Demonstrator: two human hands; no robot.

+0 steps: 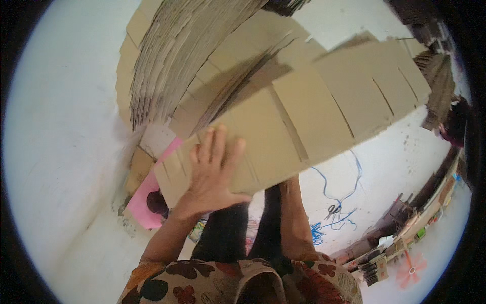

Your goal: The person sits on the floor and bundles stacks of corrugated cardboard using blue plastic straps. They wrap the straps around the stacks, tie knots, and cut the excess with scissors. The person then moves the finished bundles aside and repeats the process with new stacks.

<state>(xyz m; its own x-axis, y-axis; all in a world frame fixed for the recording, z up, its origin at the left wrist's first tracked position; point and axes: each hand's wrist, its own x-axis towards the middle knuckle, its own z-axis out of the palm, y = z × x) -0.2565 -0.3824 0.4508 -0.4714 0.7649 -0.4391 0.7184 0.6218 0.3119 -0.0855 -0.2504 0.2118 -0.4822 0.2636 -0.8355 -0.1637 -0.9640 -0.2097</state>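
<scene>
A long slotted sheet of brown cardboard, shaped like a flattened carton, stretches tilted across the middle in front of me. My left hand lies on its near left part, fingers stretched out and spread over the surface. Under the near edge of this cardboard goes my right forearm; the hand and fingers beyond it are hidden, so their grip does not show. Behind the sheet, a thick stack of flattened cardboard shows its many layered edges.
Blue strapping cord lies on the pale floor at right, with scissors beside it. A pink sheet and a small dark round object are at left. Further right are an orange fan and more cardboard stacks.
</scene>
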